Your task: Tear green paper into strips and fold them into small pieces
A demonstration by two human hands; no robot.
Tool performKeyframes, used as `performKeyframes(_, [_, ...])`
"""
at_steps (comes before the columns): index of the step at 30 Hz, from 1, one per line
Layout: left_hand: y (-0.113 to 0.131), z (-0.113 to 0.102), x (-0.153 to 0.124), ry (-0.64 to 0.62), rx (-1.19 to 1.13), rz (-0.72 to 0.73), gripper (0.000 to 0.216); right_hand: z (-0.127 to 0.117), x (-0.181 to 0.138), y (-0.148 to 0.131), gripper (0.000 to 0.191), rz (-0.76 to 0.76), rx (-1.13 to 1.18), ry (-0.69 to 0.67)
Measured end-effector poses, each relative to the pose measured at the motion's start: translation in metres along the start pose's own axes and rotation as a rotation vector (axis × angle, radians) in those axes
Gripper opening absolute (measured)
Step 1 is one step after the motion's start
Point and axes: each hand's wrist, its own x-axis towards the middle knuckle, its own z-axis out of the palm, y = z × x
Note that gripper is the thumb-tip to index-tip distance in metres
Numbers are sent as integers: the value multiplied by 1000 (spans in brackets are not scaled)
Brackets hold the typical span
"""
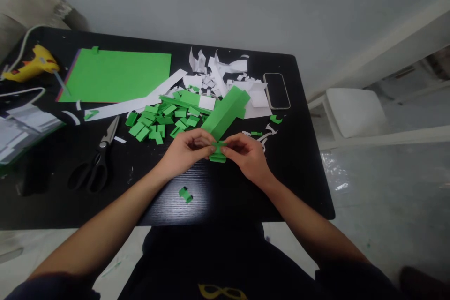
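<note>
Over the middle of a black table (pixel 288 173), my left hand (pixel 186 150) and my right hand (pixel 246 152) both pinch a small folded green paper piece (pixel 218 152) between thumbs and fingertips. Just behind it lies a long folded green paper strip (pixel 227 110), angled up to the right. A pile of several small green paper rectangles (pixel 158 122) sits beyond my left hand. One small folded green bit (pixel 185 194) lies near the table's front edge, below my hands.
Black-handled scissors (pixel 96 159) lie at the left. A full green sheet (pixel 116 75) and a yellow glue gun (pixel 31 63) are at the back left. White paper scraps (pixel 218 75) and a phone (pixel 276 90) lie at the back. A white stool (pixel 355 112) stands right of the table.
</note>
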Motion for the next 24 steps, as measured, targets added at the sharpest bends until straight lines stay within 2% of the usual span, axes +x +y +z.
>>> performKeyframes(8, [5,1,-1,18,4,80,3,0,-1,-8,2,42,135,-42])
performKeyframes(13, [6,-1,-2,29,55,80,6,-2,-2,-11,7,76,182,-54])
performKeyframes(18, [8,-2,-4,9,108,66,9,0,-2,-10,18,66,107,-4])
performKeyframes(21, [8,0,-4,39,137,67,11,1,-2,-8,27,87,93,-2])
performKeyframes(24, [5,3,-3,76,148,72,17,1,-2,-8,26,67,62,-1])
